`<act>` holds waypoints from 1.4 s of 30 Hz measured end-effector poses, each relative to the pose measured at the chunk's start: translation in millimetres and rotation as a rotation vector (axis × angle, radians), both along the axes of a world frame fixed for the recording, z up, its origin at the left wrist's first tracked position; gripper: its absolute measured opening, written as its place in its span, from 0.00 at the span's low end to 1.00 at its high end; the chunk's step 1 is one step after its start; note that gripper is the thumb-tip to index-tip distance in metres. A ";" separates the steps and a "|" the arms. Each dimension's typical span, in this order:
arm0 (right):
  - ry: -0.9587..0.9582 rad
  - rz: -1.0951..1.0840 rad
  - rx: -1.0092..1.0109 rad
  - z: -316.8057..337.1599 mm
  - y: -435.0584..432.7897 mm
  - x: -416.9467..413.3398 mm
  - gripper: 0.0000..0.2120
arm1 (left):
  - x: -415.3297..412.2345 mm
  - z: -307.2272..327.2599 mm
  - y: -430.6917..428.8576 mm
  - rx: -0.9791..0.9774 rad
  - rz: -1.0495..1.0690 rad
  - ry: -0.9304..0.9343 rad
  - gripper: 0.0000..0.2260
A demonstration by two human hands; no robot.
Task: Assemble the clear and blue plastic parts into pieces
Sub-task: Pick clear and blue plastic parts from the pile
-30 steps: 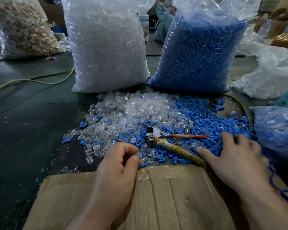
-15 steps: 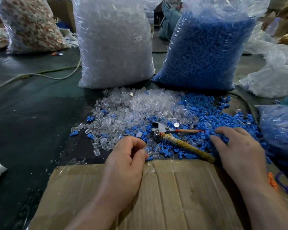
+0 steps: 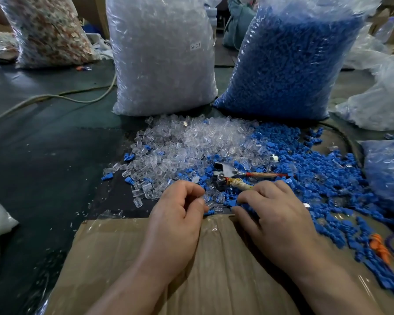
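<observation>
The left hand [image 3: 178, 214] pinches a small clear plastic cap [image 3: 205, 198]. The right hand [image 3: 275, 214] lies on loose blue plastic plugs [image 3: 316, 169], fingers bent; whether it grips any, I cannot tell.

Small white label [image 3: 195, 46] on upper right of clear-parts bag [image 3: 162, 55], reads "SJ 017", black print. No other legible text in view.

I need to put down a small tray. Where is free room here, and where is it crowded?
Free: the dark mat left of the clear parts, between the cable and the cardboard box; also the box top left of the left hand. Crowded: ahead of and right of the right hand, clear parts, blue parts and a tool cover the surface.
</observation>
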State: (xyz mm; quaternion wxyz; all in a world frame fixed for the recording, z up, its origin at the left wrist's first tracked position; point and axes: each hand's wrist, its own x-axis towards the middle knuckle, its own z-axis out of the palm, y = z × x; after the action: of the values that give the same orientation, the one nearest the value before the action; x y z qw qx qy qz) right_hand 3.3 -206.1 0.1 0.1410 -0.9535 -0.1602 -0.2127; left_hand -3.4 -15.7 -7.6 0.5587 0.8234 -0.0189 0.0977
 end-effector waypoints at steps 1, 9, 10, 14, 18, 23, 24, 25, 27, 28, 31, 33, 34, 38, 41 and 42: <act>-0.012 0.021 0.009 0.1 -0.7 1.2 0.14 | 0.3 -0.3 -0.3 -0.004 -0.001 -0.002 0.09; -0.141 -0.136 0.274 27.3 -21.0 -2.7 0.13 | -0.7 0.8 2.0 0.000 -0.018 -0.015 0.09; -0.116 -0.173 0.280 34.5 -22.7 -8.0 0.14 | -0.5 1.0 2.3 -0.007 -0.012 -0.018 0.10; 0.463 -0.272 0.058 55.6 -16.7 -22.5 0.27 | 1.4 2.0 3.0 -0.041 0.042 0.000 0.11; 0.670 -0.233 -0.214 59.0 -5.4 -27.5 0.31 | -0.4 7.8 7.5 -0.073 0.064 0.036 0.13; 0.659 -0.168 -0.193 53.1 -2.2 -22.5 0.19 | -5.9 14.9 7.2 0.009 -0.041 0.108 0.12; 0.644 -0.142 -0.164 49.1 -2.1 -19.5 0.17 | -7.8 16.2 5.9 0.017 -0.103 0.126 0.11; 0.620 -0.115 -0.143 44.9 -1.9 -17.1 0.15 | -10.2 17.4 4.1 0.035 -0.183 0.144 0.09; 0.558 -0.072 -0.104 36.5 -0.9 -13.9 0.12 | -13.7 18.6 1.1 0.106 -0.309 0.135 0.08; 0.531 -0.060 -0.077 33.4 -0.3 -12.8 0.11 | -14.0 17.9 0.4 0.132 -0.333 0.111 0.07; 0.468 -0.033 0.001 30.4 3.0 -11.8 0.08 | -11.2 14.6 0.4 0.147 -0.320 0.010 0.05; 0.426 -0.040 0.064 33.8 4.9 -14.8 0.07 | -10.8 14.6 -0.1 0.140 -0.296 -0.015 0.05; 0.395 -0.064 0.093 36.6 4.2 -17.1 0.06 | -10.8 14.4 -0.3 0.119 -0.282 -0.003 0.05; 0.383 -0.248 0.082 51.7 -9.1 -22.3 0.14 | -8.4 10.8 5.7 0.041 -0.100 0.021 0.05; 0.664 -0.329 -0.131 55.6 -12.0 -22.8 0.23 | -4.1 10.9 13.1 0.133 0.016 0.031 0.05; 0.710 -0.315 -0.173 54.2 -11.1 -22.6 0.26 | -3.7 11.9 14.2 0.164 0.020 0.041 0.06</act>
State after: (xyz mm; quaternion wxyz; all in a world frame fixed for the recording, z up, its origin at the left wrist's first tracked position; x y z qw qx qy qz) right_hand -19.3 -217.2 54.3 0.0725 -0.9890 0.0295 0.1252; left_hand -7.1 -1.5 4.3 0.4888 0.8682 -0.0074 0.0847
